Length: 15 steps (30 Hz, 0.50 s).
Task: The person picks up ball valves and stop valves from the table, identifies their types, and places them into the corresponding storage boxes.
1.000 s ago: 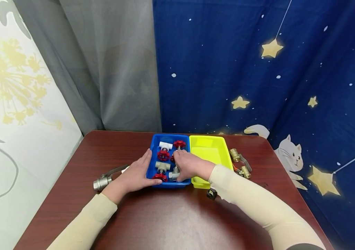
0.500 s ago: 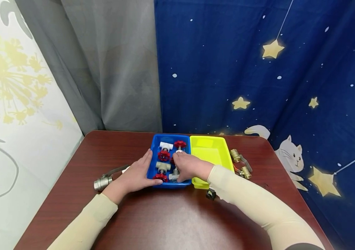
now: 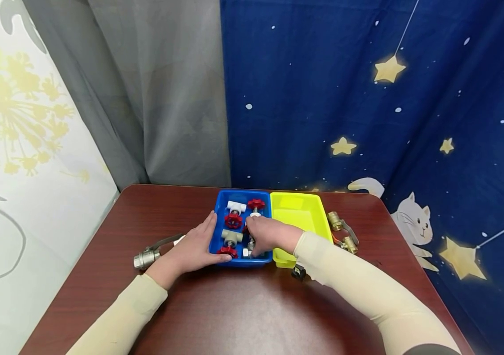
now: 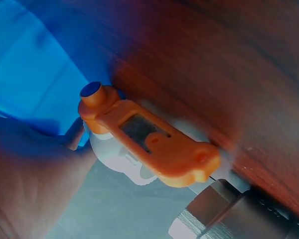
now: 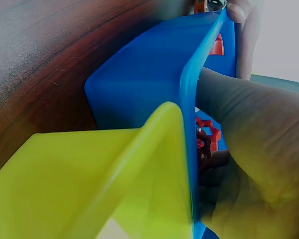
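My right hand [image 3: 266, 233] reaches into the blue tray [image 3: 240, 263] and grips a silver metal valve [image 3: 247, 253] with a red handwheel [image 5: 205, 144], mostly hidden by the fingers. The thumb lies along its near side. My left hand [image 3: 194, 246] rests against the tray's left rim, fingers straight and thumb along the front edge. Also in the tray are a white tee-shaped valve [image 3: 236, 206], a beige one [image 3: 232, 235] and another red-wheeled valve [image 3: 256, 203]. Right beside the left wrist, an orange-handled part [image 4: 164, 144] with a whitish body shows in the left wrist view.
A yellow tray [image 3: 299, 199] stands against the blue tray's right side, under my right wrist. Two brass ball valves [image 3: 335, 221] with levers lie right of it. A large steel ball valve [image 3: 147, 258] lies left of my left wrist. A curtain [image 3: 278, 123] hangs behind the table.
The silver valve under my right hand has turned slightly within the tray, its end fitting now showing smaller. My left hand stays on the tray's rim.
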### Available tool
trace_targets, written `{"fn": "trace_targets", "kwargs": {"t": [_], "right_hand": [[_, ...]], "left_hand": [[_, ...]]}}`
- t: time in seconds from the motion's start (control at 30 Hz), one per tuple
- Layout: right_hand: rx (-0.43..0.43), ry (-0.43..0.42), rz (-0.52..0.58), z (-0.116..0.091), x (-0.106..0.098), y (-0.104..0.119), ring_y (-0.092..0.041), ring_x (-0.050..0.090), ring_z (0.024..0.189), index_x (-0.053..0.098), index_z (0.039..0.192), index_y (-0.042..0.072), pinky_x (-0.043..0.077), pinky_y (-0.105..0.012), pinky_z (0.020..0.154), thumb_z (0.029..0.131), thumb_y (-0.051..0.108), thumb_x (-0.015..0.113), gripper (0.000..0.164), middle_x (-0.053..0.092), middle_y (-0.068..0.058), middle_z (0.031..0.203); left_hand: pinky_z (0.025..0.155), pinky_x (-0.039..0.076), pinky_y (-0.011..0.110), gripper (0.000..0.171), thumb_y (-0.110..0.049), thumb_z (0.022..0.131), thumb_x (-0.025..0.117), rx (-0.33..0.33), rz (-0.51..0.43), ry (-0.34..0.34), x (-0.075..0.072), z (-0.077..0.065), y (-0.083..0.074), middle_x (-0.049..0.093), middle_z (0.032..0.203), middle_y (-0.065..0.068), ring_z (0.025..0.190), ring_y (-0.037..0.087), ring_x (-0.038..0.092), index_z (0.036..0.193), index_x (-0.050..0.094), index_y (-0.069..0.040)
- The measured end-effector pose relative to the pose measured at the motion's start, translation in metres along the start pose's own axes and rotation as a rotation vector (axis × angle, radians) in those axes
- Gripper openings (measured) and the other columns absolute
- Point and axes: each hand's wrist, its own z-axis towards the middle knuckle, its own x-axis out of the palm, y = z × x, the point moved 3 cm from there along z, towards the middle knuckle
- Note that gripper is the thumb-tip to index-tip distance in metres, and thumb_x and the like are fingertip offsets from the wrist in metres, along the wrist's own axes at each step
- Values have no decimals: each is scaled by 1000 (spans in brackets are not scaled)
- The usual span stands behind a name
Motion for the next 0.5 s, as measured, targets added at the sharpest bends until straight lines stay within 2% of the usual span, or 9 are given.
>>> {"fn": "trace_targets", "kwargs": {"t": [0.5], "right_hand": [[6,1,24,-1,-1,-1,-20,63,114,54,144,4,57,-35,109,85,45,98,85,67,-7,125]], "left_hand": [[121,41,67,138,-88,85,69,4,-9,-6,-1,-1,-1,11,185,17,164,47,29,177,10,-3]]}}
